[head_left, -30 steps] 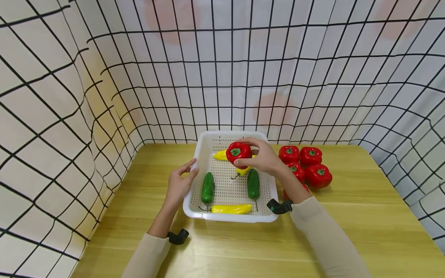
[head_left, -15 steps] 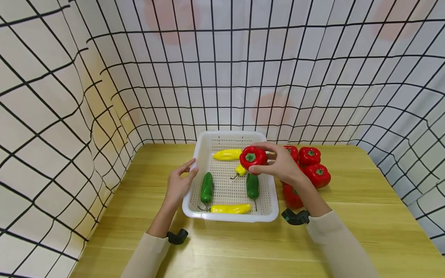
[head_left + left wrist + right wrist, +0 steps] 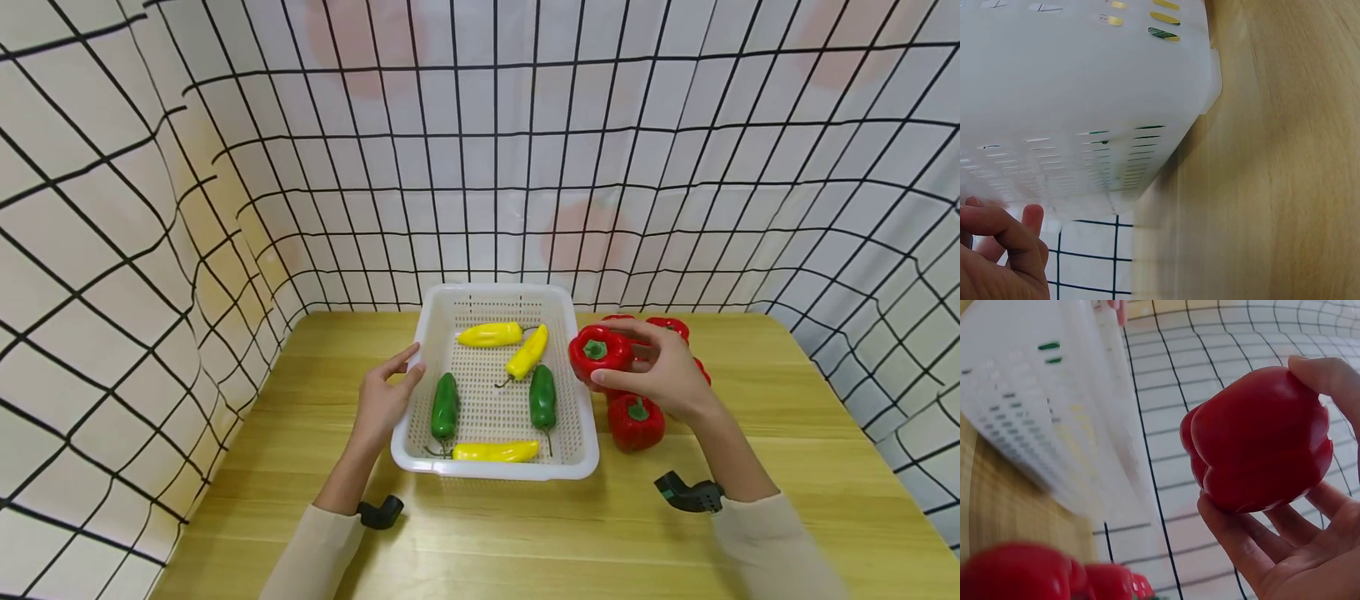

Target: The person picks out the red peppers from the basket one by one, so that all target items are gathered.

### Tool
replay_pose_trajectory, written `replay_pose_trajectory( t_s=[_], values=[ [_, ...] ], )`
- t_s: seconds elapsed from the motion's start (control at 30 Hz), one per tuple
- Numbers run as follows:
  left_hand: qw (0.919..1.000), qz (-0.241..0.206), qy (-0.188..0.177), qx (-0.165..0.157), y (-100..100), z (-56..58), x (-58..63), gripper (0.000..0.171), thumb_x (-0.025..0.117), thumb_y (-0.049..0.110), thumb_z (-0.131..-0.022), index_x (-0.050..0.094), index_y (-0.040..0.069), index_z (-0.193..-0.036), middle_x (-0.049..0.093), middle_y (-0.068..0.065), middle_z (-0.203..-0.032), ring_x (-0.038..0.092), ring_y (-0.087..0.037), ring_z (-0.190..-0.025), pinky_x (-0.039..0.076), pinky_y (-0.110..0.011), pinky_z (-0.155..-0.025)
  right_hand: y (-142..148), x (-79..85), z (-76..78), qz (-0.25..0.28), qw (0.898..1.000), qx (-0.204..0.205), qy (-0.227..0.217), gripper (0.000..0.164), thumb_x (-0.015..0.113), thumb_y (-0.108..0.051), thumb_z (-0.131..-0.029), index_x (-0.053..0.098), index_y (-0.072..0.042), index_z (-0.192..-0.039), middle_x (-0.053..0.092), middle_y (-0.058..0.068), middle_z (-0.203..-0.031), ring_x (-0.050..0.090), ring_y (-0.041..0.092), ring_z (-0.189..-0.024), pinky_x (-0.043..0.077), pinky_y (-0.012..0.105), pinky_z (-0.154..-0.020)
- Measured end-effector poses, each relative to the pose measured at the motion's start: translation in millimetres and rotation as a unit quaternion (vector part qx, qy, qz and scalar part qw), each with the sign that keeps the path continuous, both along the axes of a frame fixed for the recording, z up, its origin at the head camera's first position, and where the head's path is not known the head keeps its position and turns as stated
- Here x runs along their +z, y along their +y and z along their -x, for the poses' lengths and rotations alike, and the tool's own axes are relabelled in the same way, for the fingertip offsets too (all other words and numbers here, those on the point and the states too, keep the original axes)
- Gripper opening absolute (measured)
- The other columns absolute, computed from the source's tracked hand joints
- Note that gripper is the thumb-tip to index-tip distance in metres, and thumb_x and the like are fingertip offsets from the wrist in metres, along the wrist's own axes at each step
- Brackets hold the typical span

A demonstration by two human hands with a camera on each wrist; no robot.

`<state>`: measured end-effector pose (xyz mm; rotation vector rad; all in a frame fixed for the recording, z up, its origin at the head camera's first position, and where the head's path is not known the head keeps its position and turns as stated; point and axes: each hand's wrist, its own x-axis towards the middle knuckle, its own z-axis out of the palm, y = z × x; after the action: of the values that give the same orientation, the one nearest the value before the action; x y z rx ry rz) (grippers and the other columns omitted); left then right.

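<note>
My right hand [image 3: 663,371] holds a red bell pepper [image 3: 597,350] between thumb and fingers, above the right rim of a white plastic basket [image 3: 495,471]. The right wrist view shows that red bell pepper [image 3: 1260,440] raised, with the thumb on one side and fingers on the other. My left hand [image 3: 382,396] grips the basket's left rim; in the left wrist view its fingers [image 3: 1013,240] are bent beside the perforated wall. Inside the basket lie two green peppers, one left [image 3: 445,407] and one right [image 3: 542,397], and several yellow peppers [image 3: 495,451].
More red bell peppers [image 3: 636,422] are grouped on the wooden table [image 3: 510,542] right of the basket, partly hidden by my right hand. A black wire grid [image 3: 480,192] rises behind and along both sides, with pale cloth beyond it.
My right hand has carried the red bell pepper rightward from over the basket's middle to its right rim, uncovering the yellow pepper beneath. My left hand has stayed at the left rim.
</note>
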<state>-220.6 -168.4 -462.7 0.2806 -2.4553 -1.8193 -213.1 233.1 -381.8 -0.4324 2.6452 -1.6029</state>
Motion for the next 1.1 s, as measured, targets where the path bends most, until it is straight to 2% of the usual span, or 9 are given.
replay_pose_trajectory(
  t_s=[0.1, 0.3, 0.5, 0.8, 1.1],
  values=[
    [1.0, 0.002, -0.001, 0.001, -0.9, 0.3, -1.6, 0.042, 0.07, 0.039, -0.098, 0.064, 0.037, -0.14, 0.058, -0.011, -0.121, 0.071, -0.026, -0.091, 0.065, -0.035, -0.07, 13.7, -0.2, -6.0, 0.011, 1.0, -0.009, 0.009, 0.066, 0.084, -0.022, -0.086, 0.055, -0.013, -0.145, 0.054, 0.01, -0.139, 0.064, 0.021, -0.112, 0.06, 0.021, -0.085],
    [1.0, 0.008, -0.003, 0.001, -1.9, -0.1, -2.2, 0.043, 0.07, 0.04, -0.098, 0.064, 0.037, -0.14, 0.059, -0.011, -0.122, 0.07, -0.025, -0.09, 0.065, -0.034, -0.07, 38.5, -4.3, -16.2, -0.017, 0.999, -0.041, 0.029, 0.065, 0.085, -0.02, -0.086, 0.057, -0.014, -0.144, 0.053, 0.007, -0.142, 0.063, 0.004, -0.105, 0.059, 0.016, -0.082],
    [0.9999, 0.011, -0.003, -0.002, -2.0, -1.2, 1.1, 0.042, 0.07, 0.039, -0.098, 0.064, 0.037, -0.14, 0.059, -0.012, -0.121, 0.07, -0.026, -0.09, 0.065, -0.035, -0.069, 60.4, -13.7, -27.7, -0.041, 0.996, -0.067, 0.038, 0.066, 0.084, -0.022, -0.086, 0.055, -0.013, -0.145, 0.056, -0.004, -0.136, 0.06, 0.0, -0.106, 0.057, 0.012, -0.082],
    [0.9999, 0.013, -0.004, -0.003, -1.4, -0.6, 2.4, 0.042, 0.07, 0.039, -0.098, 0.064, 0.037, -0.14, 0.06, -0.011, -0.122, 0.07, -0.026, -0.091, 0.065, -0.035, -0.069, 92.4, -32.2, -38.6, -0.038, 0.994, -0.095, 0.032, 0.063, 0.084, -0.018, -0.087, 0.055, -0.013, -0.143, 0.059, -0.021, -0.124, 0.06, -0.007, -0.105, 0.057, 0.011, -0.08],
    [1.0, 0.003, -0.005, 0.001, 0.0, 0.0, 2.0, 0.042, 0.07, 0.037, -0.098, 0.064, 0.036, -0.14, 0.061, -0.012, -0.12, 0.071, -0.026, -0.091, 0.065, -0.035, -0.07, 112.4, -53.1, -46.3, -0.056, 0.994, -0.094, 0.031, 0.063, 0.084, -0.019, -0.087, 0.055, -0.009, -0.142, 0.06, -0.023, -0.123, 0.057, -0.007, -0.107, 0.056, 0.009, -0.08]
  ],
)
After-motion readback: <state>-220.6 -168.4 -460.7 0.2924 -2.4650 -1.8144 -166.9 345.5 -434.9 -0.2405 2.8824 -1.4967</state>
